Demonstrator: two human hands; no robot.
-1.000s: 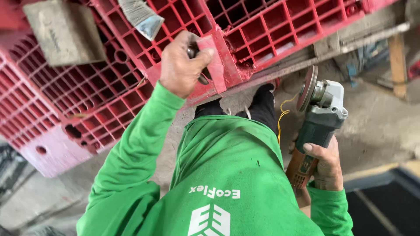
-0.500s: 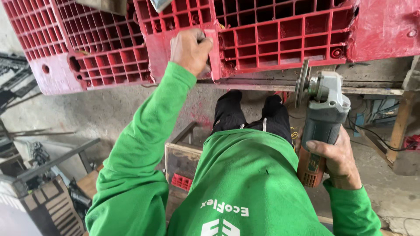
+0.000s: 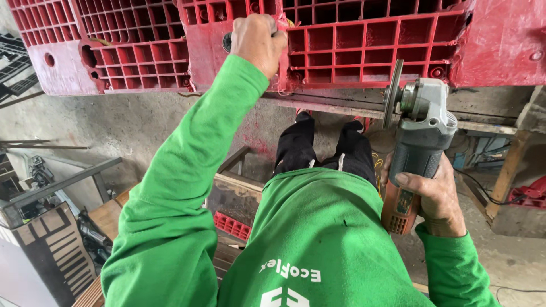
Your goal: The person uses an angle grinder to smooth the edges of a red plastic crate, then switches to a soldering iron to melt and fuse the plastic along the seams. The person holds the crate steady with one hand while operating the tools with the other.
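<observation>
My left hand (image 3: 256, 40) is stretched out in a green sleeve and closed on a rib at the edge of a red plastic grid pallet (image 3: 364, 51). My right hand (image 3: 435, 199) grips the orange-and-grey body of an angle grinder (image 3: 424, 122). Its disc (image 3: 392, 94) stands on edge just below the pallet's lower edge, close to a wooden plank (image 3: 335, 108); whether it touches either I cannot tell. My black-trousered legs (image 3: 324, 148) show between the two arms.
A second red grid pallet (image 3: 114, 45) lies to the left of the first. A wooden frame (image 3: 236, 182) with a small red grid piece (image 3: 230, 224) sits under me. Metal bars (image 3: 62, 179) lie at the left, and a black cable (image 3: 483, 193) and a timber leg (image 3: 506, 170) at the right.
The view has tilted down, so the pallets now sit higher in the frame. My left hand has kept hold of the pallet and my right hand still holds the grinder, now nearer the pallet edge.
</observation>
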